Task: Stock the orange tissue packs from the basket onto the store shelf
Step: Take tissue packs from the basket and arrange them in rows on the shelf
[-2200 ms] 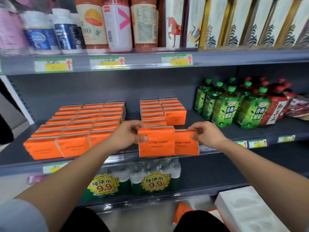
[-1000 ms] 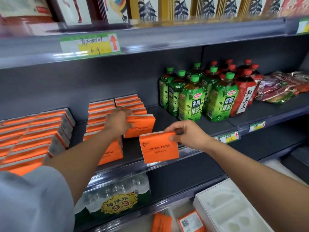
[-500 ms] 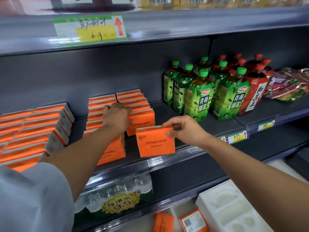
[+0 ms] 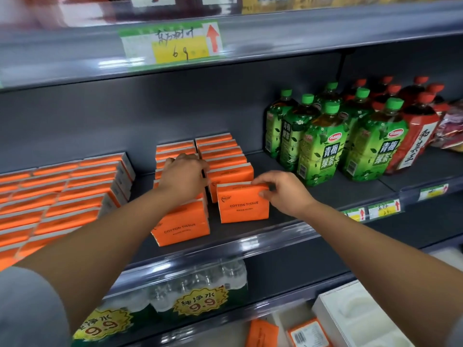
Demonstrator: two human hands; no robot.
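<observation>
1. The right hand (image 4: 283, 192) pinches the pack (image 4: 241, 204) at its top right corner, thumb on the front face and fingers bent over the top edge.
2. The pack stands upright on the shelf (image 4: 353, 192), printed face toward 6 o'clock. Its long axis runs 9 to 3, along the shelf lip.
3. It heads the right row (image 4: 220, 151), just in front of the next pack at 12 o'clock. Whether the two touch cannot be told.
4. From the right hand the pack lies at 9 o'clock, so this hand is the nearer one. The bottles (image 4: 323, 146) stand apart at its 1 o'clock.
5. The left hand (image 4: 184, 176) lies on the left row (image 4: 175, 149), at 10 o'clock from the pack, with its fingers bent over the pack tops. Whether it grips one cannot be told.
6. Judgement: the placing looks nearly done. What seems left is a short push toward 12 o'clock to seat the pack against its row, roughly level with the front-left pack (image 4: 181, 226) at 8 o'clock.
7. Spare packs (image 4: 261, 331) lie low at 6 o'clock; the basket itself is not clearly seen.
</observation>
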